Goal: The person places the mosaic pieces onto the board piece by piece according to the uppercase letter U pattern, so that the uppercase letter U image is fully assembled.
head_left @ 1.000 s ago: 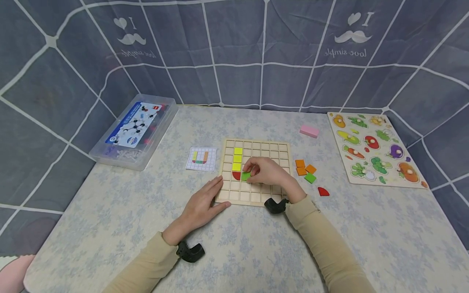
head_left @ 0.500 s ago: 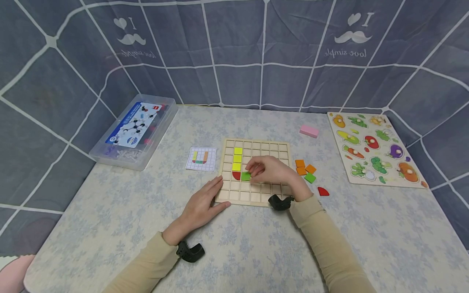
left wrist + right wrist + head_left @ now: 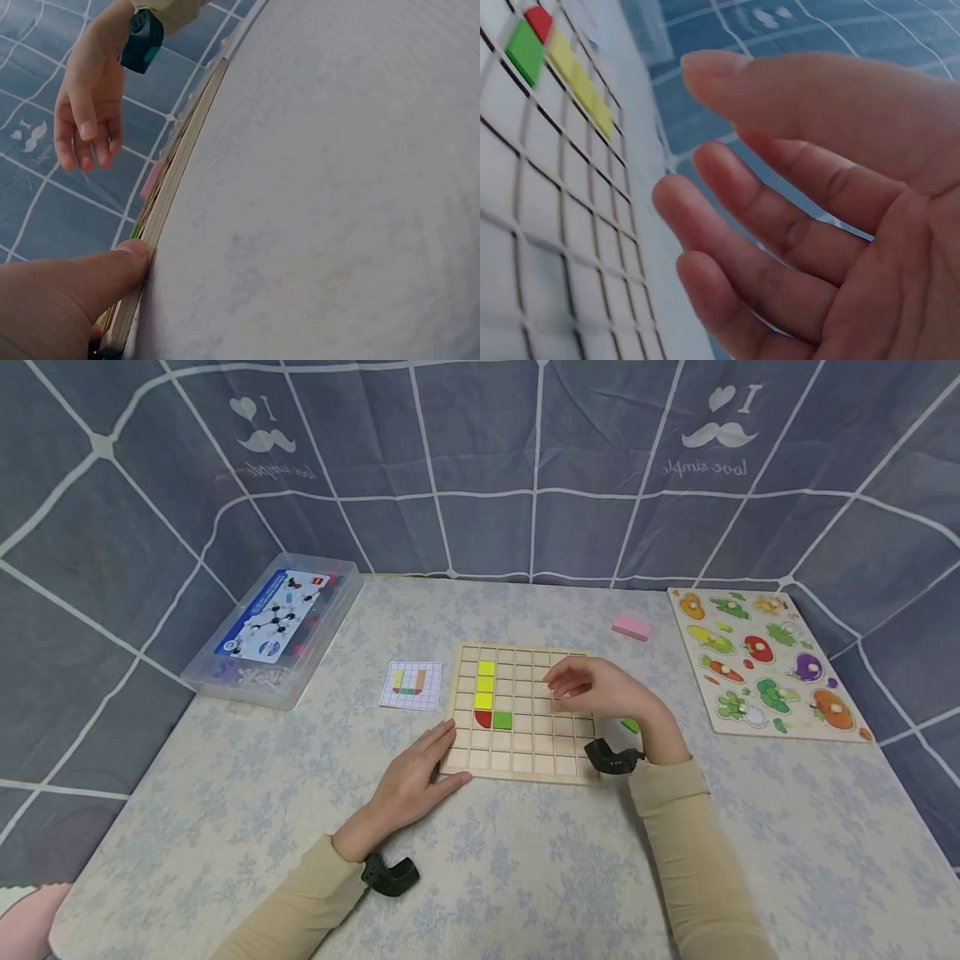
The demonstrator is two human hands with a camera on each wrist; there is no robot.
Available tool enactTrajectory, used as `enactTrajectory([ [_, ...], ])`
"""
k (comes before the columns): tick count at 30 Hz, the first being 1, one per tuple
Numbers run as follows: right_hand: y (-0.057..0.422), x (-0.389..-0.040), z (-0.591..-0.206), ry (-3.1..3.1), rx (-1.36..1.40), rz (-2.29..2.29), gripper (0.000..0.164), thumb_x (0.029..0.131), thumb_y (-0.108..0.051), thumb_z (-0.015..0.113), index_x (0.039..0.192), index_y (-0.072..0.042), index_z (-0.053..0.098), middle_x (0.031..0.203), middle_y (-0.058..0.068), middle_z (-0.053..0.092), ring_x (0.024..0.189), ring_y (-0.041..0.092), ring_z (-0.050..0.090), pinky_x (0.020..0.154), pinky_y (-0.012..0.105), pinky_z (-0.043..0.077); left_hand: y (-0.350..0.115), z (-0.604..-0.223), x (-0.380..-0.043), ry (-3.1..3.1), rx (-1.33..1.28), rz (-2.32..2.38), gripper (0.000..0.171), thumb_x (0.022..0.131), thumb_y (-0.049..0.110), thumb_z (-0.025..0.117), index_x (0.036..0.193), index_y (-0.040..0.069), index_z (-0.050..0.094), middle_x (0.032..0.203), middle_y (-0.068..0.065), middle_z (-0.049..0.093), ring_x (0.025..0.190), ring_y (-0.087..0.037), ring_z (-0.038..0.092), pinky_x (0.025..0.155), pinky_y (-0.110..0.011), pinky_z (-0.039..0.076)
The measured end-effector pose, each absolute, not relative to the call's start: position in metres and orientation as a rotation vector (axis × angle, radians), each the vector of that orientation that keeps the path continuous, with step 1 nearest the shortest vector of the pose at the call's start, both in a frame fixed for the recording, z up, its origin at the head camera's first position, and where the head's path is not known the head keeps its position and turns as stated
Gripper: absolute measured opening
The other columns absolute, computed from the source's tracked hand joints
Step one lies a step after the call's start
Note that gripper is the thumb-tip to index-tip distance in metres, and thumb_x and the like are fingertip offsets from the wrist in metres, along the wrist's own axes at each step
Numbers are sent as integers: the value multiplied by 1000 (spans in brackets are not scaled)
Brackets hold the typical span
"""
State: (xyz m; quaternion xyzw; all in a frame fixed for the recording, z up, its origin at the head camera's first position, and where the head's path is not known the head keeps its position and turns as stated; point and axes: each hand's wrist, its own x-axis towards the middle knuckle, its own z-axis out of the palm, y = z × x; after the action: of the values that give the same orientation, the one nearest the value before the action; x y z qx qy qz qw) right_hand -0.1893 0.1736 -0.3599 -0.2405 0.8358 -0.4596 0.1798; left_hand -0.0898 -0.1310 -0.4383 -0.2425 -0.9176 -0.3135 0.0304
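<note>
My left hand (image 3: 408, 783) rests at the near-left corner of a wooden grid board (image 3: 521, 762), fingers fairly straight along its left side. In the left wrist view the thumb (image 3: 112, 277) touches the board's edge. On the grid, yellow square tiles (image 3: 486, 684) form a column. Below them sit a red quarter-round tile (image 3: 483, 719) and, beside it, a green square tile (image 3: 502, 721). Above the board's right part hovers my right hand (image 3: 611, 689), fingers loosely bent and holding nothing. A loose green tile (image 3: 632, 725) shows partly behind that hand, which hides the other loose tiles.
Left of the board lies a pattern card (image 3: 411, 686) with a coloured U shape. A clear plastic case (image 3: 273, 631) stands at the back left. A pink block (image 3: 632, 627) and a vegetable puzzle board (image 3: 765, 664) lie at the back right.
My right hand has let go of the green tile, left flat beside the red one, and moved right and up from it. My left hand stays where it was.
</note>
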Motion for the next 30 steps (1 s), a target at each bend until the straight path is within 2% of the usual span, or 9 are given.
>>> enactTrajectory([
  [6, 207, -190, -350, 2447, -588, -1283, 38, 83, -15, 74, 114, 0, 59, 111, 21, 60, 99, 25, 59, 87, 34, 49, -131, -439, -90, -2832, -746, -956, 71, 87, 34, 67, 137, -9, 41, 145, -19, 37, 134, -32, 33, 105, -45, 34],
  [10, 227, -187, -349, 2525, -533, -1254, 41, 83, -19, 73, 116, 2, 59, 111, 20, 60, 95, 21, 59, 81, 27, 50, -132, -439, -90, -2833, -748, -952, 70, 87, 34, 66, 137, -9, 41, 145, -19, 37, 134, -32, 33, 105, -45, 34],
  [14, 241, -181, -352, 2541, -493, -1270, 39, 86, -14, 70, 117, 6, 57, 110, 23, 59, 91, 19, 59, 75, 25, 52, -132, -441, -90, -2828, -752, -956, 70, 87, 33, 66, 137, -10, 41, 145, -19, 37, 134, -32, 33, 105, -45, 34],
  [18, 252, -175, -358, 2518, -471, -1288, 32, 88, -7, 66, 115, 8, 57, 107, 23, 60, 88, 19, 60, 72, 28, 53, -132, -442, -91, -2818, -755, -961, 69, 87, 33, 66, 136, -10, 42, 145, -19, 37, 134, -33, 33, 105, -45, 34],
  [24, 261, -173, -371, 2510, -432, -1257, 31, 87, -9, 68, 112, 6, 59, 100, 17, 64, 85, 17, 61, 72, 25, 52, -131, -441, -91, -2833, -748, -953, 69, 88, 34, 65, 137, -9, 42, 145, -18, 37, 134, -32, 33, 106, -44, 34],
  [30, 266, -172, -381, 2511, -415, -1245, 31, 86, -9, 69, 111, 7, 59, 101, 19, 64, 85, 18, 61, 73, 22, 51, -131, -440, -91, -2855, -740, -958, 69, 89, 35, 64, 137, -8, 41, 146, -17, 37, 135, -30, 32, 106, -44, 33],
])
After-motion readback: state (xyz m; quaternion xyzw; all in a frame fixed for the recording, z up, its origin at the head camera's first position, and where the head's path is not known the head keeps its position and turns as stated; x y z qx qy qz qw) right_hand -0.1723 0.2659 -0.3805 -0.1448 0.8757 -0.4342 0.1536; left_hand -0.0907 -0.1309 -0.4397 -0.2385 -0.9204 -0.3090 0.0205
